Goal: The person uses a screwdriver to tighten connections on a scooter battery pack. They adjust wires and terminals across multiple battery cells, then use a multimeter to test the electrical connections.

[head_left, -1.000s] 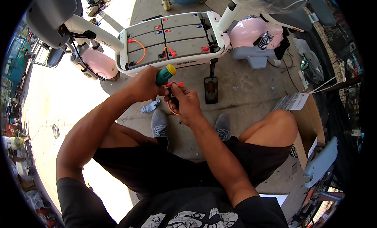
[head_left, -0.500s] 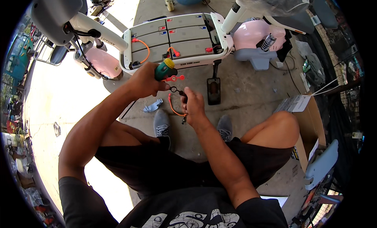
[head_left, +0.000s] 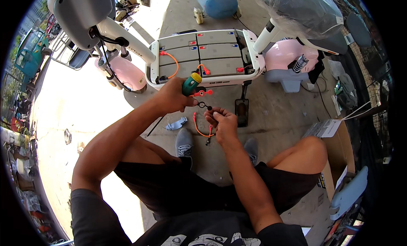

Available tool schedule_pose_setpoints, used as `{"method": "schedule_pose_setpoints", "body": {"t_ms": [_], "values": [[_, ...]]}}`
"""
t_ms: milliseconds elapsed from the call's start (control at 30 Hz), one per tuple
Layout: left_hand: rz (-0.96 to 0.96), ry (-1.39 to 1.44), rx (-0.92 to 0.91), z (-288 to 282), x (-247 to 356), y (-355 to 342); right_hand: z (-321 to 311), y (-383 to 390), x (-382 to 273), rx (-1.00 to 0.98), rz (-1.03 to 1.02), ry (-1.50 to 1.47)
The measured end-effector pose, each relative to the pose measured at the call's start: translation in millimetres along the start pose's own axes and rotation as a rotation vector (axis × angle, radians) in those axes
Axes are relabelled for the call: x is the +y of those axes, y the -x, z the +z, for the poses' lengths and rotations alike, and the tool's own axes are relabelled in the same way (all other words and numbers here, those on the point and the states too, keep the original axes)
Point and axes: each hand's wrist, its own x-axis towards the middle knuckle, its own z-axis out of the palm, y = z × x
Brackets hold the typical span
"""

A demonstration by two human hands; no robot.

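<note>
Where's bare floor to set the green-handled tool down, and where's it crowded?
Mostly bare concrete lies between the black pedal and the cardboard box; a wider sunlit stretch left of the left arm, before the clutter. Crowded: between the left hand and left shoe, with the blue piece and orange cable; and the white tray, mostly filled by gray blocks.

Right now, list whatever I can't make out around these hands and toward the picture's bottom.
In the head view:
Green-handled tool: its gripped part, covered by the left hand.
Loose orange cable: its right end, lost at the right hand.
Black looped piece: contact with the right fingers, too small to tell.
Shirt print: cut off by the lower edge.
</note>
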Motion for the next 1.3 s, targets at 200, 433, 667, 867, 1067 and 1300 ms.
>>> {"method": "schedule_pose_setpoints", "body": {"t_ms": [200, 433, 667, 867, 1067, 1300], "values": [[-0.042, -0.026, -0.001, -1.7, 3.8, 0.8, -2.6, 2.7, -22.3, 0.003, -0.056, -0.002], [-0.034, -0.017, 0.01, -0.2, 11.4, 5.4, 10.1, 14.0, -37.0, 0.019, -0.197, 0.05], [-0.001, -0.022, -0.005, -0.5, 5.1, 0.3, 16.0, 28.6, -57.2, -0.066, -0.337, 0.218], [0.021, -0.044, 0.015, -0.4, 11.3, 4.6, 13.3, 31.9, -63.4, -0.138, -0.41, 0.307], [0.028, -0.067, 0.022, -0.3, 6.7, 2.3, 22.8, 41.7, -67.5, -0.206, -0.456, 0.31], [0.035, -0.059, 0.027, 1.9, 13.3, 5.4, 34.5, 54.6, -69.4, -0.238, -0.501, 0.486]]}}
